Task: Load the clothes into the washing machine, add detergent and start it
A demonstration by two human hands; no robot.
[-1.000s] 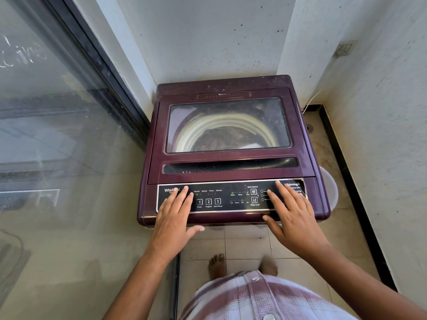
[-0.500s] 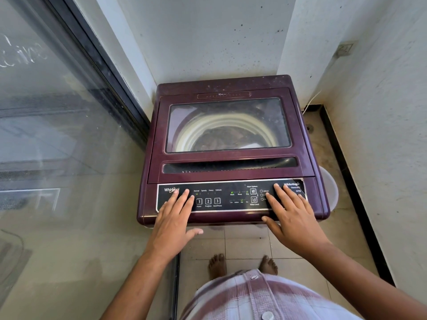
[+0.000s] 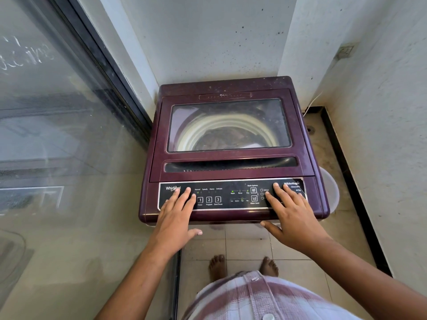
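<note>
The washing machine [image 3: 231, 174] stands in the middle of the frame, backed into a corner, with a glass door [image 3: 57, 135] filling the left side and a white tub [image 3: 331, 188] tucked behind its right edge. Its lid [image 3: 228, 155] is down, and through the window dark clothes [image 3: 221, 142] show inside the pale ring of the drum, so loading looks done; whether detergent has gone in cannot be told. Both hands lie flat on the control panel [image 3: 231, 205] along the front edge and grasp nothing: the left hand [image 3: 175, 215] at the panel's left end, fingers straight and slightly spread beside the numbered buttons, the right hand [image 3: 291, 215] at the right end, fingers fanned over the wash-option marks, both thumbs hanging off the front. Small green lights on the panel suggest the power is on. The machine is heavy and rigid and will not shift under a palm, so nothing needs steadying. The buttons look like flat film keys, needing only one fingertip pressed squarely; the Start/Pause button [image 3: 218, 199] sits just right of the left hand's fingers. If the lid must be opened, the dark recess [image 3: 231, 163] along its front is the place to grip, since the glass is better not leaned on.
</note>
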